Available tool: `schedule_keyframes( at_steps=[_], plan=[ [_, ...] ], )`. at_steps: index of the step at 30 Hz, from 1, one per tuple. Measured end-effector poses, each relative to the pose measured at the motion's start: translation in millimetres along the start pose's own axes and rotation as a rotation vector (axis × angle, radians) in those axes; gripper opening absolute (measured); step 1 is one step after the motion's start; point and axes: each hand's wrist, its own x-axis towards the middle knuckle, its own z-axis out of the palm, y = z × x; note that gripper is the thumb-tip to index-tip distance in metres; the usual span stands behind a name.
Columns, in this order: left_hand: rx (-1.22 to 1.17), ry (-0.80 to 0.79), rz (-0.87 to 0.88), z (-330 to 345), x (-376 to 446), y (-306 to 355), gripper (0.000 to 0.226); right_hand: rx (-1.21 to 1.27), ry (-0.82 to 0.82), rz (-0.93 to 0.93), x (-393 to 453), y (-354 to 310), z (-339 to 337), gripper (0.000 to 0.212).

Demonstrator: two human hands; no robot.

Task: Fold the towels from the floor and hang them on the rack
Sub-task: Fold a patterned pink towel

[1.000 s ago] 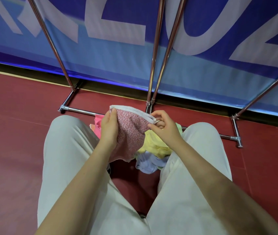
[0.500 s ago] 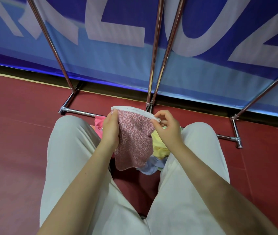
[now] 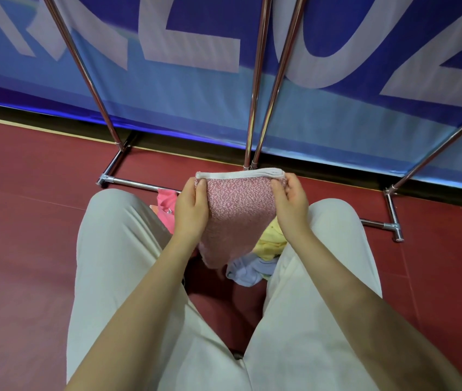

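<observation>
A pink speckled towel (image 3: 238,213) with a white hem hangs folded between my hands, above my knees. My left hand (image 3: 191,208) pinches its upper left corner. My right hand (image 3: 291,206) pinches the upper right corner, where the layered hem edges meet. Under the towel, on the red floor between my legs, lies a heap of other towels: a bright pink one (image 3: 166,204), a yellow one (image 3: 272,241) and a pale blue one (image 3: 249,270). The chrome rack (image 3: 255,94) stands just beyond, its base bar (image 3: 136,183) behind the heap.
Slanted rack poles rise at left (image 3: 83,71), centre and right (image 3: 438,148). A rack foot (image 3: 393,218) sits at the right on the red floor (image 3: 26,235). A blue banner with white letters (image 3: 196,66) closes off the back. My legs in pale trousers flank the heap.
My hands have drawn apart and lifted slightly, stretching the folded pink towel flat with its white hem level. The right hand moved from the middle of the hem to the right corner.
</observation>
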Motion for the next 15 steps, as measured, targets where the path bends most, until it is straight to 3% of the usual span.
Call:
schedule_keyframes(
  at_steps=[7,9,13,15],
  plan=[
    [-0.226,-0.010,-0.075,6.0,1.4,1.6,0.027,-0.091,0.045,-0.063,1.0,3.6,0.3,0.007],
    [-0.277,-0.008,-0.097,6.7,-0.6,4.8,0.026,-0.062,0.005,0.053,3.4,5.8,-0.2,0.020],
    [-0.436,-0.040,-0.179,7.9,0.6,7.0,0.026,0.232,-0.156,0.452,7.2,7.7,2.6,0.021],
    [-0.527,-0.060,-0.247,8.5,3.7,3.0,0.025,0.282,-0.275,0.525,6.3,10.0,5.5,0.024]
  ],
)
